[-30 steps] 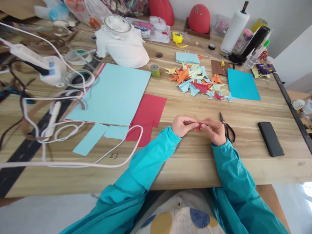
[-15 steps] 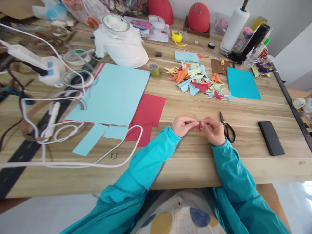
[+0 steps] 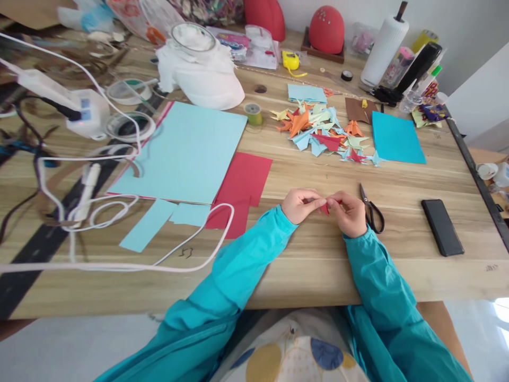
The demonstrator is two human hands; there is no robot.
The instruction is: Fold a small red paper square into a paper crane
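Between my fingertips is a small piece of folded red paper (image 3: 325, 208), mostly hidden by them. My left hand (image 3: 301, 205) pinches it from the left, thumb stretched along it. From the other side my right hand (image 3: 348, 213) grips it, fingers curled. Both hands are just above the wooden table, close together. Black-handled scissors (image 3: 373, 210) lie right beside my right hand, blades pointing away from me. Farther back is a pile of folded paper cranes (image 3: 314, 130) in orange, blue, green, yellow and red.
Red paper sheets (image 3: 248, 178) and a large light-blue sheet (image 3: 186, 143) lie to the left, near a looping white cable (image 3: 199, 269). A bright-blue paper stack (image 3: 397, 137) is at back right. A black phone (image 3: 442, 227) rests on the right. A thread spool (image 3: 253, 113) stands behind.
The hands stay almost in place, still pinching the red paper, whose visible tip has shifted slightly. The whole view has moved a little.
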